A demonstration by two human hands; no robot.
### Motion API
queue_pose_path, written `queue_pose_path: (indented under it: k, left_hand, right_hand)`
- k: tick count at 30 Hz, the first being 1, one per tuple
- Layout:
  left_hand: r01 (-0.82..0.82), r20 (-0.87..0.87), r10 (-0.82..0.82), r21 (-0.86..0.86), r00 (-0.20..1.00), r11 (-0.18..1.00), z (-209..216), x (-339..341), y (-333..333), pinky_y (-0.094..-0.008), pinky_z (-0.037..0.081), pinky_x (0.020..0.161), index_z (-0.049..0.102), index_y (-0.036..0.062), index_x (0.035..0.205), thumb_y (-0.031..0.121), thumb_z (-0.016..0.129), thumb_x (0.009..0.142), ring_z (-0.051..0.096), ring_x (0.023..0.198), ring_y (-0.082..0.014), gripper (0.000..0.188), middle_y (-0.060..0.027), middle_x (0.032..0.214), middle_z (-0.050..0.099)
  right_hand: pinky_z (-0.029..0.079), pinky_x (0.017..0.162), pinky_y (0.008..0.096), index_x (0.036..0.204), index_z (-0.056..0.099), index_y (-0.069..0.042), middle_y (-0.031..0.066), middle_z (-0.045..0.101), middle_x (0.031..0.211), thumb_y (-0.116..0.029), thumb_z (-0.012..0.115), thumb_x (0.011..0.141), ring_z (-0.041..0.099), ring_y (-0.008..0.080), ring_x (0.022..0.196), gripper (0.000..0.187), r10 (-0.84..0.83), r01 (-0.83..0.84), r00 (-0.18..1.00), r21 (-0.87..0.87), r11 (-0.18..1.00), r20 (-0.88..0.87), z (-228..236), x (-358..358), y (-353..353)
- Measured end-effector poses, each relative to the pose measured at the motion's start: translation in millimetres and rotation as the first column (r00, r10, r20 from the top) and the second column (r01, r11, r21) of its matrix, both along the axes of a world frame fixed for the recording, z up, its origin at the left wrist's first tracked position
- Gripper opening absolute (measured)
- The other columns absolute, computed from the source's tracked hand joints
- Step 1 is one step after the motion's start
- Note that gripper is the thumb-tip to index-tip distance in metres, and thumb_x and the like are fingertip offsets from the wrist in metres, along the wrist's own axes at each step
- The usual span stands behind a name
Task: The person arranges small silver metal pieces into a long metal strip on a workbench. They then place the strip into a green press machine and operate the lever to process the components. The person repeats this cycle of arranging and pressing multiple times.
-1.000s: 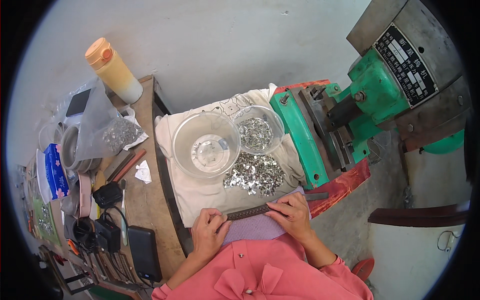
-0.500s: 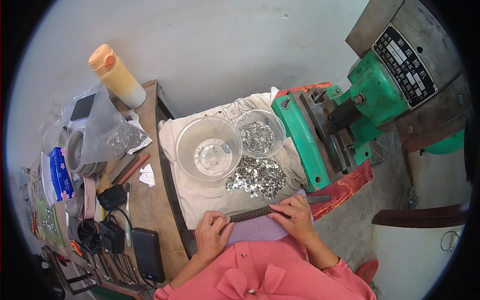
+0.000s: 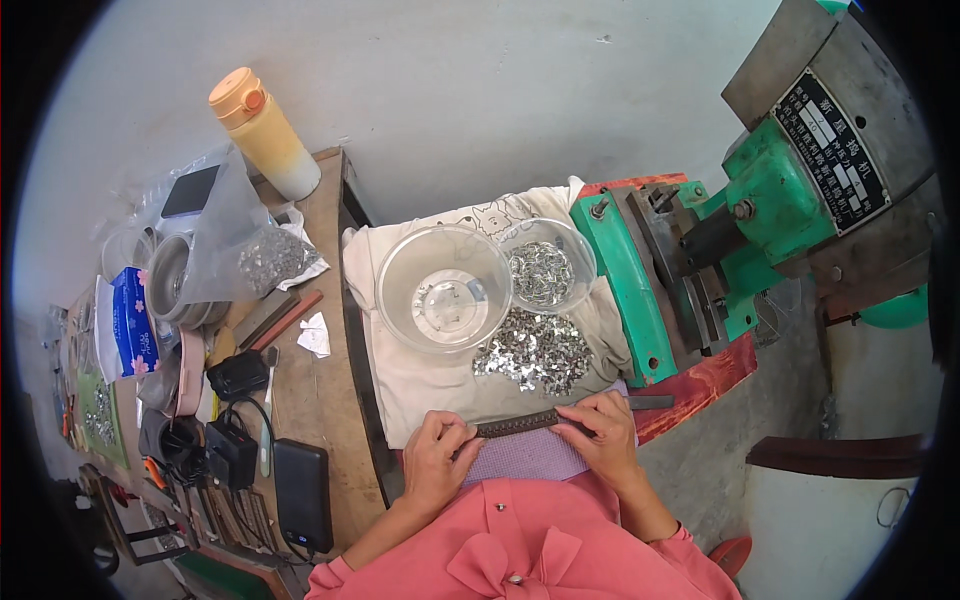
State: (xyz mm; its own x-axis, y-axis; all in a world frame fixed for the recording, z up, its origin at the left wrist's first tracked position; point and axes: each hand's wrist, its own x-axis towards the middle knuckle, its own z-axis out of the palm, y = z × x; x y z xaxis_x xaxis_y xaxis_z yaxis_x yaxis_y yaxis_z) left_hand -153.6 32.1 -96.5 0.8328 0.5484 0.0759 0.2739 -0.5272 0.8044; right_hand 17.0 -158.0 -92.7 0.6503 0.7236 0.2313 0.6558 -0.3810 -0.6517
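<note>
black nameplate [image 3: 831,152] | on press [image 3: 775,195] | white characters, boxed numerals | blue packet [image 3: 134,322] | lettering

Left hand [image 3: 433,464] pinching; right hand [image 3: 607,436] seemingly likewise

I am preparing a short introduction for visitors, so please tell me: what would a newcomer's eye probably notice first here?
Most likely the big green machine at the upper right, and then the shiny heap of small metal pieces on the pale cloth near the middle. Below that heap, the left hand and right hand hold a dark, patterned strip by its two ends.
</note>
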Motion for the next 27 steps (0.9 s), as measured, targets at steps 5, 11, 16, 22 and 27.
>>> queue_pose_path:
  k: [5, 11, 16, 22, 27]
  left_hand:
    - [0.013, -0.002, -0.013, -0.004, 1.000, 1.000, 0.3, 2.8, -0.3, -0.0365, 0.048, 0.062, 0.066, 0.0032, 0.085, 0.008, 0.082, 0.075, 0.059, 0.070, -0.0225, 0.019, -0.0071, 0.094, 0.059]
    - [0.011, 0.001, -0.011, 0.012, 1.000, 1.000, -0.3, 1.1, -0.1, -0.0363, 0.048, 0.062, 0.067, 0.0034, 0.087, 0.009, 0.082, 0.076, 0.058, 0.070, -0.0223, 0.020, -0.0072, 0.094, 0.060]
    - [0.008, -0.002, -0.008, 0.037, 1.000, 0.999, 0.9, 2.1, -2.4, -0.0364, 0.048, 0.062, 0.068, 0.0041, 0.088, 0.009, 0.082, 0.075, 0.058, 0.070, -0.0224, 0.020, -0.0071, 0.095, 0.060]
    - [0.005, -0.038, -0.004, 0.018, 0.999, 1.000, 2.8, 0.8, -0.4, -0.0401, 0.050, 0.065, 0.068, 0.0062, 0.090, 0.015, 0.079, 0.080, 0.063, 0.076, -0.0265, 0.017, -0.0078, 0.097, 0.060]
    - [0.077, -0.102, -0.069, 0.076, 0.992, 0.994, 12.4, 2.7, 5.6, -0.0381, 0.052, 0.068, 0.067, 0.0057, 0.094, 0.016, 0.078, 0.083, 0.066, 0.081, -0.0267, 0.019, -0.0078, 0.100, 0.059]
  right_hand:
    - [0.044, 0.074, 0.0347, 0.097, 0.078, -0.010, 0.0023, 0.064, 0.085, -0.016, 0.086, 0.070, 0.057, 0.0227, 0.083, 0.028, -0.037, 0.037, 0.999, 0.036, 0.999, -0.015, 7.0, 1.1, -5.9]
    - [0.046, 0.073, 0.0357, 0.096, 0.078, -0.009, 0.0038, 0.064, 0.089, -0.011, 0.086, 0.069, 0.057, 0.0243, 0.085, 0.029, -0.159, 0.158, 0.986, 0.032, 0.987, 0.048, 13.9, 10.7, -38.6]
    - [0.046, 0.079, 0.0371, 0.100, 0.077, -0.009, 0.0058, 0.065, 0.097, -0.009, 0.085, 0.066, 0.057, 0.0258, 0.091, 0.035, -0.266, 0.271, 0.961, -0.071, 0.960, 0.074, 18.1, 19.6, -65.8]
    - [0.046, 0.082, 0.0378, 0.104, 0.075, -0.006, 0.0088, 0.064, 0.102, -0.006, 0.083, 0.068, 0.057, 0.0278, 0.094, 0.037, -0.284, 0.281, 0.959, -0.142, 0.949, 0.000, 18.6, 32.7, -85.8]
    - [0.047, 0.084, 0.0384, 0.105, 0.074, -0.003, 0.0104, 0.063, 0.101, -0.001, 0.081, 0.069, 0.059, 0.0285, 0.097, 0.037, -0.301, 0.298, 0.954, -0.153, 0.942, 0.003, 17.3, 41.5, -88.6]
